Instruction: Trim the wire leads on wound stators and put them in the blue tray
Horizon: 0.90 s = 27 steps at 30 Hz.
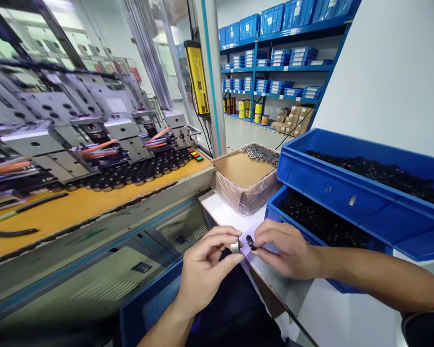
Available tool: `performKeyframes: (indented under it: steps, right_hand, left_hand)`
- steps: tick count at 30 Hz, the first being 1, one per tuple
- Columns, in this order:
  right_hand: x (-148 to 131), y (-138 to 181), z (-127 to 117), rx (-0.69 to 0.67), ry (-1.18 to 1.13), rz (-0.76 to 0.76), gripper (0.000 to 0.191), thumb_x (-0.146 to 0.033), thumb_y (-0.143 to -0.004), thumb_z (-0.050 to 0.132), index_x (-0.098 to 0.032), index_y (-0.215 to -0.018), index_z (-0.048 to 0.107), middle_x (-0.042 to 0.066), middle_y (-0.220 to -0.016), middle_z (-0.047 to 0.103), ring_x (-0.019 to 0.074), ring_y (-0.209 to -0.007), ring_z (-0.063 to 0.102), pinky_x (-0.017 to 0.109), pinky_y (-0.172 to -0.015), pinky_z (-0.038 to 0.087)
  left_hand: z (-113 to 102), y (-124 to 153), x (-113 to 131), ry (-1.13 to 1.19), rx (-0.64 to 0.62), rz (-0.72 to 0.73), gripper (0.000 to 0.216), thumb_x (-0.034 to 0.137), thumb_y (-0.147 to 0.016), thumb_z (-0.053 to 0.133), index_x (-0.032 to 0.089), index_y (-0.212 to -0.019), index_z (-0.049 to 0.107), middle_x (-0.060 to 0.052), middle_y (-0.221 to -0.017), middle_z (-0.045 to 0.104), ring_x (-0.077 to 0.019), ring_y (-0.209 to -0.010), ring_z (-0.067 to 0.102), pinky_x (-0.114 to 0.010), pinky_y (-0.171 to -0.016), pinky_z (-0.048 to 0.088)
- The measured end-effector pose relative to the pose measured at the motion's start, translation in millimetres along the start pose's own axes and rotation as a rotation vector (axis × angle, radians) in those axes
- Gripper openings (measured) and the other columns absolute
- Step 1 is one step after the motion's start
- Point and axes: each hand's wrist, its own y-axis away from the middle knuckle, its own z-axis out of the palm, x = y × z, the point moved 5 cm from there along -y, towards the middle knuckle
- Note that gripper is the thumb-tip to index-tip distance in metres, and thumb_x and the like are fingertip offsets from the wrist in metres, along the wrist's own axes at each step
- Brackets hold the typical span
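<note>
In the head view my left hand (211, 260) pinches a small silvery metal ring (235, 246) between thumb and fingers. Facing it, my right hand (284, 248) grips a small black plastic part (250, 242) by its edge between thumb and forefinger. The two pieces are close together but apart, with a narrow gap between them. Both hands are held above the near edge of a white table (235, 218). The finer shape of the black part is too small to make out.
Two stacked blue bins (347, 178) of black parts stand at the right. Behind my hands is a plastic-lined carton (244, 193) with metal pieces. Left, a machine bench (159, 185) carries rows of black parts and pliers (29, 207). A blue bin (148, 299) sits below.
</note>
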Motion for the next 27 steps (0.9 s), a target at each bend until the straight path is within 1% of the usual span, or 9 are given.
performKeyframes:
  steps: [3, 8, 12, 16, 19, 21, 23, 24, 27]
  right_hand:
    - [-3.2, 3.4, -0.3, -0.001, -0.020, -0.011, 0.002, -0.013, -0.094, 0.061, -0.014, -0.094, 0.059, 0.005, -0.083, 0.063, 0.0124, -0.077, 0.060, 0.021, -0.067, 0.050]
    - [0.3, 3.8, -4.1, -0.009, -0.019, -0.032, 0.004, -0.011, -0.095, 0.058, -0.013, -0.092, 0.060, 0.007, -0.084, 0.064, 0.0129, -0.078, 0.062, 0.021, -0.068, 0.052]
    - [4.6, 7.0, -3.0, -0.008, 0.013, -0.022, 0.007, -0.010, -0.094, 0.055, -0.014, -0.091, 0.060, 0.006, -0.083, 0.065, 0.0136, -0.077, 0.062, 0.023, -0.066, 0.052]
    - [4.9, 9.0, -2.2, 0.015, 0.078, -0.064, 0.009, -0.008, -0.093, 0.054, -0.015, -0.089, 0.059, 0.005, -0.082, 0.065, 0.0134, -0.075, 0.062, 0.023, -0.066, 0.051]
    - [6.1, 8.5, -6.4, 0.054, 0.100, -0.067, 0.004, -0.012, -0.094, 0.057, -0.015, -0.097, 0.058, 0.005, -0.086, 0.066, 0.0129, -0.079, 0.063, 0.022, -0.070, 0.053]
    - [8.0, 7.4, -8.6, 0.039, 0.132, -0.043, 0.010, -0.017, -0.095, 0.059, -0.015, -0.105, 0.059, 0.006, -0.090, 0.065, 0.0130, -0.082, 0.063, 0.022, -0.071, 0.054]
    - [8.6, 6.3, -9.3, 0.002, 0.179, -0.039, 0.013, -0.019, -0.096, 0.058, -0.015, -0.108, 0.061, 0.006, -0.093, 0.063, 0.0122, -0.081, 0.061, 0.021, -0.068, 0.053]
    - [7.9, 5.8, -9.4, -0.011, 0.201, -0.052, 0.013, -0.018, -0.096, 0.057, -0.015, -0.108, 0.061, 0.006, -0.093, 0.062, 0.0117, -0.079, 0.060, 0.020, -0.066, 0.052]
    - [4.1, 5.0, -10.1, -0.012, 0.242, -0.111, 0.012, -0.015, -0.097, 0.056, -0.013, -0.107, 0.061, 0.007, -0.093, 0.062, 0.0114, -0.078, 0.060, 0.020, -0.064, 0.052]
  left_hand:
    - [4.5, 2.0, -3.0, -0.015, 0.006, -0.016, 0.036, 0.008, -0.067, 0.083, 0.025, -0.098, 0.079, -0.007, -0.099, 0.077, -0.0158, -0.087, 0.073, -0.021, -0.076, 0.059]
    - [17.9, -1.8, -8.0, 0.006, -0.018, -0.073, 0.034, 0.006, -0.066, 0.082, 0.025, -0.094, 0.080, -0.006, -0.099, 0.080, -0.0166, -0.084, 0.076, -0.020, -0.074, 0.061]
    - [24.5, -3.2, -11.4, -0.006, -0.015, -0.119, 0.034, 0.005, -0.066, 0.081, 0.026, -0.093, 0.080, -0.005, -0.103, 0.080, -0.0173, -0.090, 0.076, -0.018, -0.074, 0.061]
    - [25.5, -2.8, -13.8, 0.015, 0.017, -0.153, 0.041, 0.002, -0.065, 0.081, 0.028, -0.097, 0.079, -0.003, -0.096, 0.081, -0.0158, -0.083, 0.077, -0.019, -0.075, 0.061]
    - [23.9, -1.9, -14.8, 0.032, 0.042, -0.164, 0.045, 0.002, -0.064, 0.081, 0.027, -0.101, 0.078, -0.003, -0.092, 0.081, -0.0162, -0.079, 0.077, -0.019, -0.072, 0.062]
    - [21.4, -1.3, -15.0, 0.006, 0.069, -0.163, 0.043, 0.002, -0.062, 0.083, 0.026, -0.098, 0.079, -0.001, -0.085, 0.081, -0.0140, -0.073, 0.076, -0.017, -0.068, 0.061]
    - [19.2, -0.7, -15.3, -0.031, 0.083, -0.168, 0.044, 0.002, -0.059, 0.084, 0.026, -0.095, 0.080, 0.001, -0.078, 0.080, -0.0115, -0.067, 0.074, -0.014, -0.065, 0.059]
    - [18.5, -0.5, -15.5, -0.041, 0.083, -0.172, 0.044, 0.002, -0.059, 0.084, 0.027, -0.095, 0.080, 0.001, -0.078, 0.080, -0.0109, -0.067, 0.074, -0.013, -0.064, 0.058]
    - [18.4, 0.4, -16.5, -0.020, 0.054, -0.198, 0.044, 0.001, -0.060, 0.083, 0.028, -0.095, 0.080, 0.000, -0.088, 0.082, -0.0117, -0.073, 0.075, -0.012, -0.066, 0.058]
